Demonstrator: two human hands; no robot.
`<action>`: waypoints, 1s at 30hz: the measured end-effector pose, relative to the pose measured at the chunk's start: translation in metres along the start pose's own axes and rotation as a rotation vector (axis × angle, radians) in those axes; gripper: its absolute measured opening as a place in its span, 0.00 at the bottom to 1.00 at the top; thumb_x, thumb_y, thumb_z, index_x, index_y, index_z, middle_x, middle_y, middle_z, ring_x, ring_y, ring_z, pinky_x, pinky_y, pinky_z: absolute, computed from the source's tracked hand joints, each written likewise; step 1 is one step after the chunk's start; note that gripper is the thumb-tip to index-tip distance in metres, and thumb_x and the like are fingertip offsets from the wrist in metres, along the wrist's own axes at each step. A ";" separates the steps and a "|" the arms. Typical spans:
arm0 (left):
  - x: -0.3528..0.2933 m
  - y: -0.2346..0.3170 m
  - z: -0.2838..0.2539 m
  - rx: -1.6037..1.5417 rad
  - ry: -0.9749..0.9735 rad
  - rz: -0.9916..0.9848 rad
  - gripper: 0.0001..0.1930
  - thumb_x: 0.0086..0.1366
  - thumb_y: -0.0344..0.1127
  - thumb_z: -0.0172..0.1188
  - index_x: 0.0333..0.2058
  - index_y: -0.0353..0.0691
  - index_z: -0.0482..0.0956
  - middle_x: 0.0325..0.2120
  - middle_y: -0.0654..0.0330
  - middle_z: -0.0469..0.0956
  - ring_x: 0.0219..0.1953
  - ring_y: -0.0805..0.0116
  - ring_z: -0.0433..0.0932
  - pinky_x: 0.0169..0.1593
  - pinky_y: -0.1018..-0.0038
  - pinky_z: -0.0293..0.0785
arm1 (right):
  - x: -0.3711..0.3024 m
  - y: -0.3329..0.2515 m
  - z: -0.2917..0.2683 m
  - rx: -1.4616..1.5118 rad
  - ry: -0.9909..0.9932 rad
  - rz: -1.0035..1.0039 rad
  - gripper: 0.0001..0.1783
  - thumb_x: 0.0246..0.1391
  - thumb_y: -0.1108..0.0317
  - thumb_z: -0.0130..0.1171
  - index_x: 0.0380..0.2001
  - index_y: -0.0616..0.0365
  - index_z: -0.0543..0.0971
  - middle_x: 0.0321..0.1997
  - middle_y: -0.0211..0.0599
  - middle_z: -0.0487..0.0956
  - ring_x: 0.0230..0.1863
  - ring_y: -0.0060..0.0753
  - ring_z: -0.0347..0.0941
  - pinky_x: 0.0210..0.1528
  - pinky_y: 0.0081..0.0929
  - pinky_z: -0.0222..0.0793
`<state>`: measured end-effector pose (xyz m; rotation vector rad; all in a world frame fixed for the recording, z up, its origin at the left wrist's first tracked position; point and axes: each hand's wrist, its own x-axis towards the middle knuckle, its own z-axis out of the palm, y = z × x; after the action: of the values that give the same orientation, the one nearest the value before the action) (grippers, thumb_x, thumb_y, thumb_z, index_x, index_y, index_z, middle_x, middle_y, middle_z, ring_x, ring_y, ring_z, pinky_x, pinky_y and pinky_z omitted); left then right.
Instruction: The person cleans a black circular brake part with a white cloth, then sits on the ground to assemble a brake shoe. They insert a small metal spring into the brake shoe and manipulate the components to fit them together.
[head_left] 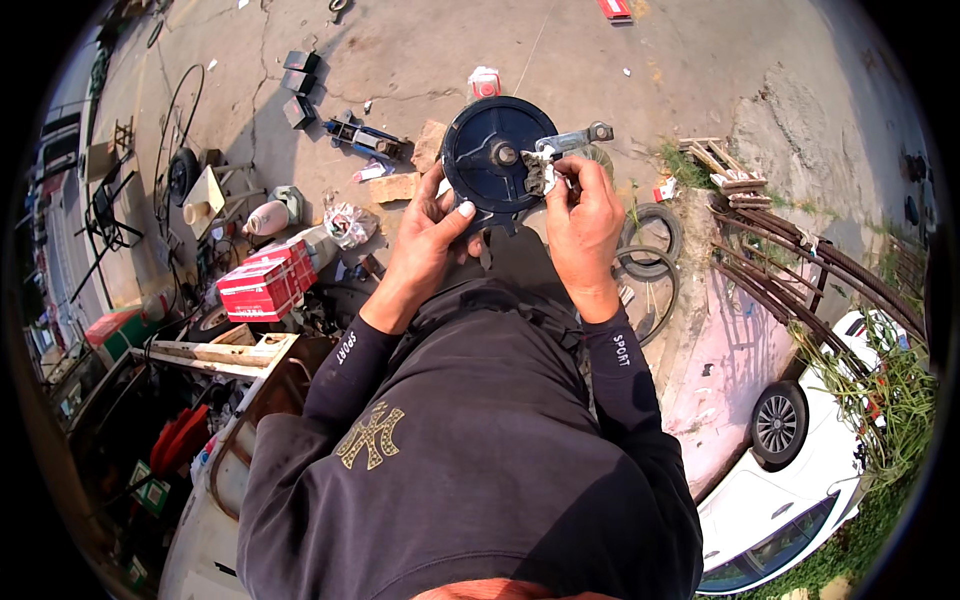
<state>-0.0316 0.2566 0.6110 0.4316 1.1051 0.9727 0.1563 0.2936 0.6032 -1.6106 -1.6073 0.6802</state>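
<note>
In front of my body I hold a black round metal plate point(478, 150), dish-shaped, with a hub at its centre; it looks like a brake backing plate. My left hand point(430, 235) grips its lower left edge, thumb on the near side and fingers partly hidden behind. A grey metal lever arm point(575, 138) sticks out from the plate's right side. Against that right side, my right hand point(585, 225) pinches a crumpled, dirty white and grey wad of tissue or cloth point(538, 175) between thumb and fingers.
A blue floor jack point(362, 138), dark blocks point(300, 85) and a brick point(395, 187) lie on concrete. Left are a red carton point(267, 283) and a cluttered cart. Tyres point(655, 235) lie right, near rusty rods point(770, 275) and a white car point(770, 510).
</note>
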 end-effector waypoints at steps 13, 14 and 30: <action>-0.004 0.009 0.001 0.052 0.025 0.004 0.37 0.67 0.30 0.60 0.70 0.39 0.49 0.46 0.58 0.78 0.24 0.76 0.76 0.23 0.84 0.68 | 0.004 -0.006 0.001 -0.249 -0.171 -0.292 0.11 0.50 0.76 0.64 0.39 0.62 0.81 0.34 0.39 0.76 0.34 0.44 0.77 0.36 0.38 0.73; 0.000 0.007 -0.004 0.044 0.026 0.013 0.37 0.67 0.30 0.60 0.70 0.39 0.50 0.46 0.59 0.79 0.24 0.76 0.76 0.23 0.84 0.67 | 0.000 -0.012 0.006 -0.220 -0.196 -0.337 0.10 0.50 0.76 0.63 0.38 0.63 0.81 0.32 0.39 0.76 0.33 0.44 0.76 0.36 0.38 0.73; 0.000 0.006 -0.001 -0.098 -0.014 -0.052 0.36 0.68 0.28 0.59 0.69 0.39 0.50 0.51 0.59 0.77 0.28 0.75 0.79 0.23 0.83 0.69 | 0.023 -0.002 -0.029 -0.043 -0.085 -0.131 0.08 0.49 0.75 0.66 0.36 0.59 0.82 0.33 0.39 0.79 0.32 0.44 0.79 0.33 0.35 0.73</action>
<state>-0.0352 0.2598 0.6148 0.3283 1.0464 0.9722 0.1798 0.3123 0.6251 -1.5088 -1.7830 0.6566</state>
